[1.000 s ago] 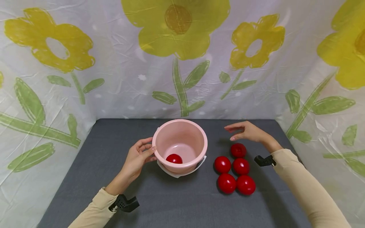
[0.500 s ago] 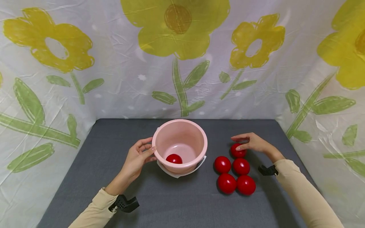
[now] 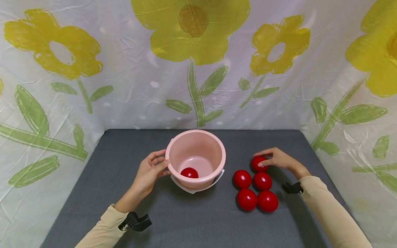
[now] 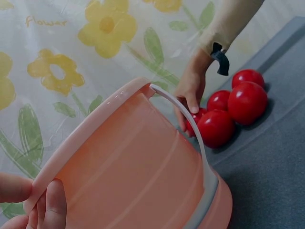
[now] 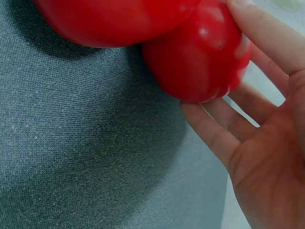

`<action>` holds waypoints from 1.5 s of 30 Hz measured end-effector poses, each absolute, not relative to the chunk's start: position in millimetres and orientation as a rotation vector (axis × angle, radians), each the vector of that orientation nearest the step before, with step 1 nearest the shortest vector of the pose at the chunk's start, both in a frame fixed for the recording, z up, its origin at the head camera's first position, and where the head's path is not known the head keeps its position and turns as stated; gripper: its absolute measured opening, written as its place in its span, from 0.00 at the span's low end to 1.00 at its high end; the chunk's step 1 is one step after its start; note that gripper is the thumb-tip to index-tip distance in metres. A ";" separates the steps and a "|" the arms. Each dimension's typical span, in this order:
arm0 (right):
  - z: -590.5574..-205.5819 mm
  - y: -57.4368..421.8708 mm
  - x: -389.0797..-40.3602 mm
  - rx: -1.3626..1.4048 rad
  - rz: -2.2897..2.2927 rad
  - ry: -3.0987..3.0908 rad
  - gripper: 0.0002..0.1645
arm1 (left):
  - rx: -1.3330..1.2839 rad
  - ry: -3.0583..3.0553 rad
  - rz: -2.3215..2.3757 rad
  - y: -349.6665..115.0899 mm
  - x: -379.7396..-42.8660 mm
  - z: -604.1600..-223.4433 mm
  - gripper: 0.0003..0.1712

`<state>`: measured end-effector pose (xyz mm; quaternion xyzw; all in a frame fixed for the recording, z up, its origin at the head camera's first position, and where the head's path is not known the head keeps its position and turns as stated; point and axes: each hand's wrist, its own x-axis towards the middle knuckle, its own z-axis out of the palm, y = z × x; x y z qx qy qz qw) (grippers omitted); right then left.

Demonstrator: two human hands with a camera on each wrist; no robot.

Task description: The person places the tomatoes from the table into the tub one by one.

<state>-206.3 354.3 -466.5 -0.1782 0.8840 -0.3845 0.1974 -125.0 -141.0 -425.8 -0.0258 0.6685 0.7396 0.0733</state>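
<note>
My left hand (image 3: 149, 175) pinches the left rim of a pink bucket (image 3: 221, 155), thumb on top and fingers below. One glossy red tomato (image 3: 189, 173) lies on the bucket's floor. To the right, my right hand (image 3: 280, 160) grips the farthest tomato (image 3: 258, 165) of a group, thumb on the near side and fingers round the far side. The right wrist view shows fingertips and thumb against that tomato (image 5: 198, 57). Up close in the left wrist view, thumb and fingers clasp the rim of the bucket (image 4: 128, 162).
Several more red tomatoes (image 3: 246, 199) sit close together just nearer than the held one. The bucket's white handle (image 3: 204, 187) hangs down its front. A dark grey cloth (image 3: 198, 227) covers the table, and a flower-printed curtain (image 3: 124, 69) stands behind and at both sides.
My right hand has come down from above the group and closed its fingers round the farthest tomato. The left hand and the bucket have stayed in place.
</note>
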 end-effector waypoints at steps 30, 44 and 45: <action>-414.4 349.0 -218.7 -0.477 -0.996 2.544 0.30 | -0.074 2.002 2.233 -139.0 -124.8 -423.5 0.31; -349.5 324.4 -233.1 -0.535 -0.960 2.583 0.30 | -0.079 2.020 2.221 -139.8 -125.1 -425.3 0.30; -348.1 322.8 -233.8 -0.540 -0.954 2.589 0.29 | -0.078 2.020 2.221 -139.8 -125.1 -425.4 0.30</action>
